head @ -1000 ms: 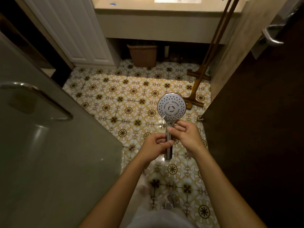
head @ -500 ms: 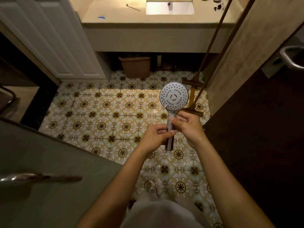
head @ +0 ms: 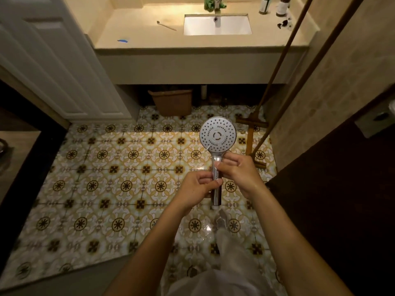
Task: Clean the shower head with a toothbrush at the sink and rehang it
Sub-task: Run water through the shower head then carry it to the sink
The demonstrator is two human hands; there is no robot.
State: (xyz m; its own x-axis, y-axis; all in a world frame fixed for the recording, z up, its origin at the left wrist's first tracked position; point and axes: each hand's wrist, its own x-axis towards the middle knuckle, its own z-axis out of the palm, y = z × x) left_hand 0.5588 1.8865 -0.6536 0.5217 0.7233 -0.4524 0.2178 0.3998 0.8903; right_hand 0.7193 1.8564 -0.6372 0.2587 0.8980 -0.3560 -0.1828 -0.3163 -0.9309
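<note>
Sink [head: 198,26] nearer now; left hand [head: 197,189] and right hand [head: 237,171] still hold shower head [head: 218,134].

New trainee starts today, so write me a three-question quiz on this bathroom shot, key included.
1. True or false: the left hand and the right hand both grip the shower head by its handle.
2. The toothbrush lies: A) in the sink; B) on the counter, left of the sink; C) in the right hand.
3. What stands on the floor under the counter?
Key: 1 true; 2 B; 3 a brown wastebasket.
</note>
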